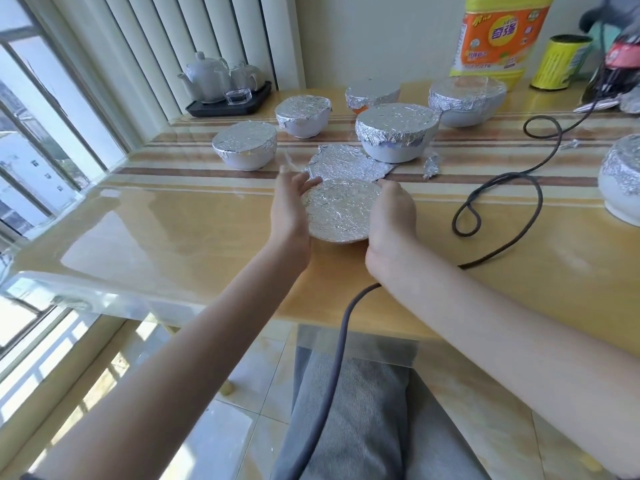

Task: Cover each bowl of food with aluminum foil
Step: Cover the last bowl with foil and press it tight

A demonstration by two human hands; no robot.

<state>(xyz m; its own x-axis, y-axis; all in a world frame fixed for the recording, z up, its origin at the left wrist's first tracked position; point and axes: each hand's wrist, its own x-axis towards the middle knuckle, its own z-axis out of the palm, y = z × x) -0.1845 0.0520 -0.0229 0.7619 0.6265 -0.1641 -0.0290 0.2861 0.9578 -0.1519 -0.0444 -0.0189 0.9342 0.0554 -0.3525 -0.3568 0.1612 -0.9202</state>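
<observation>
Left hand (290, 216) w/ fingers straight and apart presses the side of the foil-topped bowl (341, 211), mid-frame on the counter (156, 230). Right hand (391, 216) cups the opposite side, fingers curled round the rim, prob. to crimp the foil down. Spare foil sheet (349, 162) lies just behind.

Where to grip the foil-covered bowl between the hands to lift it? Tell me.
Take the bowl by its rim, on opposite sides, coming in from left and right, as the left hand and right hand flank it now. It is round, and the foil top looks too thin to press on, so probably avoid gripping from above.
</observation>
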